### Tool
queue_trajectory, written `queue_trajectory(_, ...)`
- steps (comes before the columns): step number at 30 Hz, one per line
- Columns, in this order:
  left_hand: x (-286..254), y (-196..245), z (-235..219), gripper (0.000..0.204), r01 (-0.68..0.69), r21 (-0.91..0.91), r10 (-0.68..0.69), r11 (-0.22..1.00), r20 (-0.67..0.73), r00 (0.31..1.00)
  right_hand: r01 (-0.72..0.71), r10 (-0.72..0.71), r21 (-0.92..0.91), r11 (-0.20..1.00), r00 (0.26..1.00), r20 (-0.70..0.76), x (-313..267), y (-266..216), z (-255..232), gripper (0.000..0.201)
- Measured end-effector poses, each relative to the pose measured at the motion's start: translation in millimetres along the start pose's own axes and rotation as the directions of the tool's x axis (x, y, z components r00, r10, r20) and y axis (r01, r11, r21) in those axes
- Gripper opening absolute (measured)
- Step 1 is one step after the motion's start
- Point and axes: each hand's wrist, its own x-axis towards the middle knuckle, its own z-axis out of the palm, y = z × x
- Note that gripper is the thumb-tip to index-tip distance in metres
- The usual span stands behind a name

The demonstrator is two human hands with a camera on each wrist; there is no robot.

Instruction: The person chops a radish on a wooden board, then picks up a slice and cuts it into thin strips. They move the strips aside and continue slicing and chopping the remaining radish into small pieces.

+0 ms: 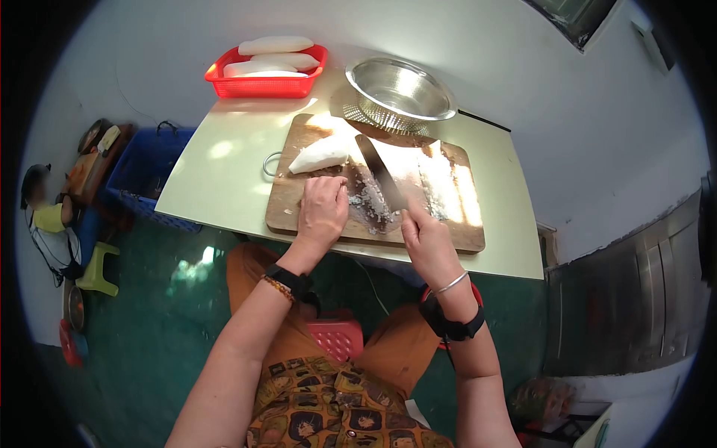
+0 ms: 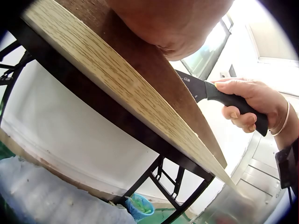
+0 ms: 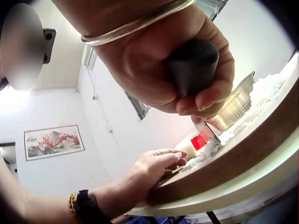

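Observation:
The right hand (image 1: 429, 243) grips the black handle (image 2: 233, 102) of a knife, whose dark blade (image 1: 379, 172) lies low over the wooden cutting board (image 1: 467, 237) among finely chopped white bits (image 1: 371, 198). At the board's near left part rests the left hand (image 1: 323, 213), its fingers loosely bent and nothing seen in them; in the right wrist view the same hand (image 3: 156, 168) is beside the chopped bits. Just beyond it lies a cut white piece (image 1: 320, 154). More white bits (image 3: 271, 88) are heaped on the board's right side.
Behind the board stand a red basket (image 1: 265, 88) of long white vegetables and a steel perforated bowl (image 1: 396, 89). The pale table (image 1: 224, 179) carries them all. Blue crate (image 1: 146, 168), green stool (image 1: 98, 270) and another person (image 1: 48, 216) are at the left.

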Motion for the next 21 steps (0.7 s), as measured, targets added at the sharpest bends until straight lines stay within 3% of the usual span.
queue_trajectory(3, -0.1, 0.7, 0.7, 0.016, -0.002, 0.016, 0.001, 1.0, 0.005, 1.0, 0.014, -0.013, 0.047, 0.999, 1.0, -0.019, -2.6, -5.9, -3.0, 0.037)
queue_trajectory(9, 0.4, 0.2, 1.2, 0.017, 0.017, 0.026, -0.017, 1.0, -0.007, 1.0, -0.005, 0.007, -0.027, 1.0, 0.998, 0.057, -1.4, 5.0, 6.2, 0.037)
queue_trajectory(15, -0.8, -1.7, 3.0, 0.017, -0.019, 0.014, 0.019, 1.0, -0.031, 0.999, -0.016, 0.016, 0.031, 0.999, 1.0, 0.001, 0.8, -1.6, -4.4, 0.038)
queue_trajectory(21, -0.2, -0.3, 1.6, 0.017, 0.01, 0.021, -0.01, 1.0, -0.005, 1.0, -0.019, 0.02, -0.037, 0.999, 0.999, 0.031, 0.5, 12.2, 1.7, 0.037)
